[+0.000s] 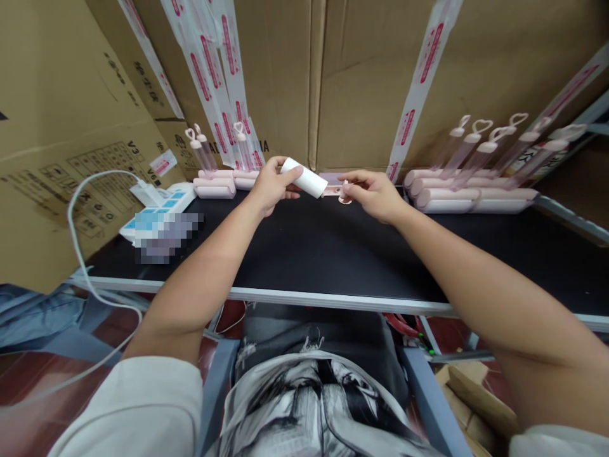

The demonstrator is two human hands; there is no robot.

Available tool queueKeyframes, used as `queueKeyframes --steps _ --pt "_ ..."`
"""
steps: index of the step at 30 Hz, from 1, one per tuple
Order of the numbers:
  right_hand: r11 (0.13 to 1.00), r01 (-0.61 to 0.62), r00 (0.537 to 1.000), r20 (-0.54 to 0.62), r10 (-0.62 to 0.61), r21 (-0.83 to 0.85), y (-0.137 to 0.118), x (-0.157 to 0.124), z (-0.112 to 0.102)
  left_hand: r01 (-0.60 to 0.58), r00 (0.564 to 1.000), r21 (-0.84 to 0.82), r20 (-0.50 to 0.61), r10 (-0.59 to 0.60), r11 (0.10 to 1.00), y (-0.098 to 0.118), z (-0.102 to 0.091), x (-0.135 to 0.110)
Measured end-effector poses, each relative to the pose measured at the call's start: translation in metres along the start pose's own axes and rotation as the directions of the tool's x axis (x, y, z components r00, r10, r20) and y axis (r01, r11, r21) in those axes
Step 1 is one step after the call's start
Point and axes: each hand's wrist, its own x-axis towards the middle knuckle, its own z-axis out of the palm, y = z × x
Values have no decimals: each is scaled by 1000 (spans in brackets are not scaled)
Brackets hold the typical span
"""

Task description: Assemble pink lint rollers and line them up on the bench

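Observation:
My left hand [273, 188] is closed around a white cylinder [304, 178], which tilts down to the right. Between the thumb and fingers of my right hand [373, 193] is a small pale-pink cap with a rounded loop [346, 198]. A pale-pink strip [332, 190] shows between the cylinder's lower end and the right fingertips; whether it joins the two I cannot tell. Both hands are above the black tabletop [323, 254], towards its back.
Pink-and-white cylinders [476, 200] with clear pink tubes and heart-loop caps stand in a cluster at right. A smaller group of similar cylinders [214, 184] is at left. Nearby lies a white power strip [164, 209] with a cable. Taped cardboard [356, 82] backs the table.

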Motion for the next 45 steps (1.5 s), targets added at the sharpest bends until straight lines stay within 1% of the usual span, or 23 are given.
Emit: queueKeyframes --steps 3,7,9,11,14,17,21,24,28,30,32,33,35,36,38,40,41,42,43,45 --pt "988 -5 995 -99 20 156 -8 -2 4 71 997 -100 44 -67 992 2 3 -3" --pt "975 61 977 -215 -14 213 -13 -3 10 124 988 -199 110 -104 972 2 10 -8" --pt "970 95 970 -241 -40 222 -13 -3 12 144 982 -224 152 -112 964 1 14 -10" --pt "974 116 969 -238 -69 193 -13 -5 14 162 976 -231 178 -122 959 0 16 -13" --pt "984 165 964 -220 -147 68 -16 -7 14 167 976 -232 180 -126 958 1 18 -14" --pt "975 220 953 -205 -223 -39 -19 -9 13 162 976 -235 180 -121 958 2 19 -15" --pt "965 235 943 -212 -256 -121 -21 -10 14 161 973 -230 198 -116 960 3 20 -16" --pt "954 240 932 -234 -278 -178 -22 -11 14 194 962 -225 237 -139 955 2 19 -17" --pt "944 263 923 -232 -307 -200 -25 -13 14 221 950 -206 268 -162 953 1 18 -18" --pt "944 235 936 -210 -284 -231 -27 -15 14 196 959 -213 247 -142 957 2 18 -18" --pt "942 208 954 -160 -255 -264 -28 -17 15 136 978 -235 185 -93 962 4 20 -19" --pt "937 213 960 -118 -253 -276 -29 -19 16 98 988 -248 143 -64 964 6 21 -19" --pt "915 276 957 -2 -289 -293 -29 -22 21 38 997 -277 69 -20 960 8 23 -19" --pt "897 323 946 64 -319 -302 -28 -24 24 26 999 -292 46 -13 956 9 25 -19" --pt "849 419 907 200 -371 -324 -27 -28 31 35 999 -324 35 -25 945 10 27 -20" --pt "805 487 864 318 -390 -338 -25 -29 36 51 998 -360 52 -34 931 9 29 -21" --pt "790 504 852 355 -386 -350 -24 -28 37 55 997 -374 64 -33 926 8 29 -21" --pt "780 502 853 364 -375 -373 -21 -25 35 60 997 -377 74 -34 924 7 29 -21" --pt "776 480 868 347 -354 -409 -18 -22 32 67 996 -364 78 -41 929 6 29 -20" --pt "769 371 927 254 -275 -521 -10 -14 22 96 995 -287 66 -80 953 3 27 -19"
